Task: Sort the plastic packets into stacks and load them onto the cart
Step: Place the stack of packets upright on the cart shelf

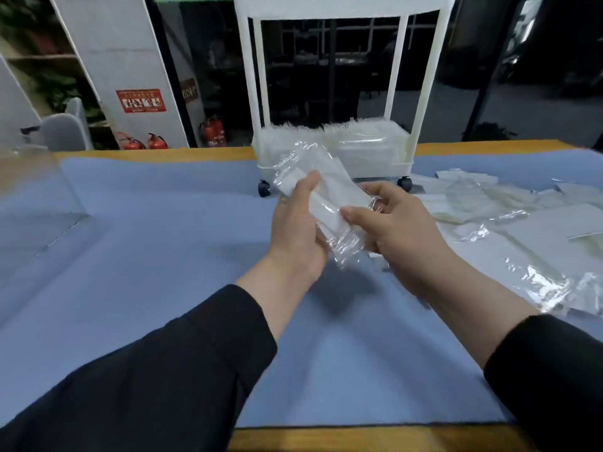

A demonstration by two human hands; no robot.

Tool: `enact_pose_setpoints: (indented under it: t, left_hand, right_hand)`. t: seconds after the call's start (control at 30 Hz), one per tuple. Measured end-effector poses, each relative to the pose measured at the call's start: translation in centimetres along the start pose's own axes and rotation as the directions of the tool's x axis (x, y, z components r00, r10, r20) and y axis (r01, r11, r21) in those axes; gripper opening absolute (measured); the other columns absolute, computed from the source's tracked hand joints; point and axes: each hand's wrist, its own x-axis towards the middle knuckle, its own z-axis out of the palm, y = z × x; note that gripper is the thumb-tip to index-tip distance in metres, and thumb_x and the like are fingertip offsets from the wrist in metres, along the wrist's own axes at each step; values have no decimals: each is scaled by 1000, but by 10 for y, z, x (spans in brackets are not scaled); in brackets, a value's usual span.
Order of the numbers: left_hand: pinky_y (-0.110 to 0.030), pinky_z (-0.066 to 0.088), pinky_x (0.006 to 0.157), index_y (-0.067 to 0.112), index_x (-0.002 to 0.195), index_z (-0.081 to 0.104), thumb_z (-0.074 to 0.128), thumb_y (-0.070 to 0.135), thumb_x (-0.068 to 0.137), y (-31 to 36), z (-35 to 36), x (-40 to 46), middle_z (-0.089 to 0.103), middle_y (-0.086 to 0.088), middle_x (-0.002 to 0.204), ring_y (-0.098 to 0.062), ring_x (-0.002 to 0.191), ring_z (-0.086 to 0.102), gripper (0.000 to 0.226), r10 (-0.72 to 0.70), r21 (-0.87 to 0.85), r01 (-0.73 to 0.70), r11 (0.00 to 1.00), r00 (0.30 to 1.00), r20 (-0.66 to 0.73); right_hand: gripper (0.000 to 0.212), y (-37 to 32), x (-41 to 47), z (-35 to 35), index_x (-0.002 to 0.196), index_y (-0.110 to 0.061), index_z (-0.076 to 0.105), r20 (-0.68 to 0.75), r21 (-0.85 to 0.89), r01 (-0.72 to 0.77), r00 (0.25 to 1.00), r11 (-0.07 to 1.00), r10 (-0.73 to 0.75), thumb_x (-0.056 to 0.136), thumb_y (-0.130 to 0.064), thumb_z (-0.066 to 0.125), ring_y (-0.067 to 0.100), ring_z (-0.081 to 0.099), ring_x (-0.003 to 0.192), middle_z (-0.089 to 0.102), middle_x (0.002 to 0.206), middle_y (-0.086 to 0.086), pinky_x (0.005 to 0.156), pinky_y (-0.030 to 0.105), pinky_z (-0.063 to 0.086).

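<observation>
Head view: both hands are raised above the blue-covered surface (163,223), the left hand (298,230) curled round the near-left edge of a small stack of clear plastic packets (321,197) and the right hand (396,223) pinching its right edge between thumb and fingers. On the far side stands a white wheeled cart (332,93), its bottom tray filled with stacked packets (342,145). Loose packets (509,223) lie scattered on the surface to the right.

Both hands, left hand (298,223) and right hand (396,223), gripped a plastic packet (321,197) (clear, crinkled) above the blue mat (163,256), loose packets (509,216) lay along the mat's right edge, white cart (336,158) stood at its far edge
</observation>
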Motion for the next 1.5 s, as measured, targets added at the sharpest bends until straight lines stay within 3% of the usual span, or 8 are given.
enact_pose_setpoints:
  t: [0.2,0.4,0.53,0.83,1.0,1.2,1.33,1.5]
  left_hand:
    - [-42,51,103,25,122,65,55,83,76,34,-39,-40,73,-3,115,-23,111,69,75,277,253,-231,940,947,-165]
    - [-31,48,82,23,99,74,44,70,96,39,-50,-25,71,8,94,-14,90,63,56,394,714,-278,643,919,4]
    - [-33,34,65,-5,82,59,61,46,97,27,-61,-7,51,-4,73,-18,72,46,53,410,748,-216,628,909,-81]
    - [-23,43,67,24,92,65,60,24,98,15,-57,-1,64,9,87,-12,80,56,8,401,774,-233,589,916,-29]
    - [-31,42,68,24,88,68,50,32,105,13,-62,-1,66,6,86,-13,79,55,25,388,826,-245,507,921,35]
    - [-26,43,78,36,114,59,51,46,103,12,-58,-7,63,5,108,-7,92,56,17,312,802,-260,538,945,97]
    - [-37,51,98,38,136,50,73,53,87,19,-51,-9,68,2,118,-17,106,66,56,295,673,-257,694,954,60]
    - [-39,51,103,14,131,63,83,32,77,5,-14,-8,70,-6,120,-20,106,67,60,-112,340,54,939,982,155]
  right_hand:
    - [29,-9,-38,-4,111,-36,62,67,-496,218,975,840,-213,89,-22,72,3,60,81,67,95,-10,74,24,50]
    - [33,0,-13,15,119,-34,65,245,-681,383,922,624,-299,88,-23,72,-2,55,99,64,110,-22,89,18,44]
    - [47,36,-1,21,123,-32,61,147,-569,339,938,749,-313,82,-22,81,-2,53,103,57,109,-20,90,9,39]
    - [50,40,-3,18,121,-41,48,111,-450,201,979,870,-169,85,-18,75,-17,47,105,51,118,-23,81,-2,32]
    - [45,39,-5,14,121,-39,50,133,-480,170,984,860,-120,87,-18,71,-19,48,99,53,119,-23,77,-1,35]
    - [37,35,-7,17,116,-36,55,95,-462,135,990,876,-103,88,-14,66,-6,54,65,58,88,-16,62,10,39]
    - [35,12,-10,5,107,-42,55,-73,-314,87,991,945,-115,90,-13,63,5,59,67,68,85,-6,61,21,46]
    - [30,-8,-33,-20,114,-29,62,-191,-113,62,978,992,-83,90,-11,68,14,67,81,68,103,-5,63,37,59]
